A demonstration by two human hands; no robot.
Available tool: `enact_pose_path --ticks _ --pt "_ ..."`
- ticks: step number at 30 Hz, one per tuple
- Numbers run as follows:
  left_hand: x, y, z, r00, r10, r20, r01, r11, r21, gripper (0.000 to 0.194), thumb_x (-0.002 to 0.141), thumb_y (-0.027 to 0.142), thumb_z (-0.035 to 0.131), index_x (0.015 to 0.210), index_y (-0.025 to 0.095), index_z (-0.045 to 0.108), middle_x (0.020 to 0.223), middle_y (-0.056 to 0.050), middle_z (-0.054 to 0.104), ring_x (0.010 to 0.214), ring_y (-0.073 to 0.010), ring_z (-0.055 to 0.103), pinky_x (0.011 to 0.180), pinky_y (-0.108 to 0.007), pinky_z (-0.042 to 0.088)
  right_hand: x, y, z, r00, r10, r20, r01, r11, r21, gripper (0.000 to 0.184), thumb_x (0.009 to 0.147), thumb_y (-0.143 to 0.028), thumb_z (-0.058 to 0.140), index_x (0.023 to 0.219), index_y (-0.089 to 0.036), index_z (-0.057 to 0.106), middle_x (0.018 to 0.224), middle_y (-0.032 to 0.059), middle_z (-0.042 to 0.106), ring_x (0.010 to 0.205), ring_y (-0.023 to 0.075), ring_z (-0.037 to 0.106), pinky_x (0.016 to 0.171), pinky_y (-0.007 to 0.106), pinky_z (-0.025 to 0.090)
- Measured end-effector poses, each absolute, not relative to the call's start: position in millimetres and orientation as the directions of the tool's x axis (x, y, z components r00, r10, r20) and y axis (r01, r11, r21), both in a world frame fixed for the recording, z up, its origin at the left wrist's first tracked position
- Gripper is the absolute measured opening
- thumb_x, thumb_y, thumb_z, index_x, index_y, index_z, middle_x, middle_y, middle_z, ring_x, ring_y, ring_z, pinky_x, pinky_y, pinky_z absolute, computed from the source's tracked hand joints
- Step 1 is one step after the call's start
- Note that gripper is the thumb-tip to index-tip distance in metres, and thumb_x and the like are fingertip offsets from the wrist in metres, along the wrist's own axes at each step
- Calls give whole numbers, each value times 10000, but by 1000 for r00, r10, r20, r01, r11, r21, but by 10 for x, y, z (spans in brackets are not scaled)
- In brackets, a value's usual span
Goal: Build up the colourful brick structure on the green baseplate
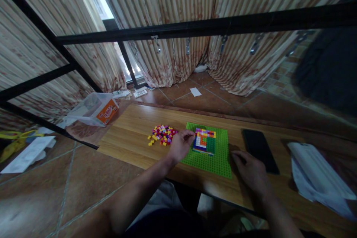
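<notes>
Left hand (180, 145): bunched, grip indeterminable | Right hand (251, 169): relaxed, beside green studded plastic baseplate (222, 161) | Risk: leftward sweep scattering multicoloured plastic bricks (163, 134)

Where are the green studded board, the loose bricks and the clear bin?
Green studded board (212, 164), head view: bare near part.
Loose bricks (164, 134), head view: middle of the pile.
Clear bin (107, 112), head view: orange-labelled wall.

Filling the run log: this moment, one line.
left hand: beside built bricks; right hand: beside green board; loose bricks: on table
</notes>
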State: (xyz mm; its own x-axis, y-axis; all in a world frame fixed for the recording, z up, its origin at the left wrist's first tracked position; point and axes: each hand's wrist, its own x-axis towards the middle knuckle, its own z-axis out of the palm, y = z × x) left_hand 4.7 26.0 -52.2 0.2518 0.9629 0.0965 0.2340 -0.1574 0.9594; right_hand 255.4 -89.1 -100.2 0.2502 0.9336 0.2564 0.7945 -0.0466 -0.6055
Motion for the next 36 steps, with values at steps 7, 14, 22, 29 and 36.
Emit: enact_pose_path --ticks 7,14,22,29,36 --pt "97 296 -579 247 966 76 145 -115 983 89 788 185 637 806 169 723 792 -14 711 737 -132 639 731 -239 503 2547 -884 -969 264 940 217 787 -80 -612 353 900 -462 463 938 -223 719 982 68 752 883 233 713 817 347 543" --pt "117 331 -569 216 975 46 140 -77 987 64 744 153 667 770 163 725 755 -14 707 709 -129 632 706 -240 502 2557 -879 -985 258 935 243 787 -58 -614 332 896 -440 474 936 -223 722 982 70 751 879 227 711 811 340 541" --pt "153 330 -503 181 983 -39 109 19 994 41 696 127 685 713 155 710 665 14 676 619 -103 597 624 -211 466 2571 -885 -1014 259 937 235 796 -69 -601 343 902 -452 466 934 -230 725 977 60 751 869 222 711 811 334 539" --pt "168 339 -485 165 985 -45 124 25 992 40 682 120 684 690 152 706 635 20 658 589 -93 572 579 -200 438 2572 -886 -1027 275 936 219 804 -99 -586 365 901 -467 461 954 -224 728 1010 65 747 883 224 711 811 333 542" --pt "195 342 -554 144 988 -47 136 28 990 42 687 121 667 680 143 702 636 10 662 579 -95 572 576 -207 441 2581 -881 -1027 271 938 218 805 -96 -586 391 893 -487 450 940 -216 729 1001 74 748 884 229 713 806 332 545"
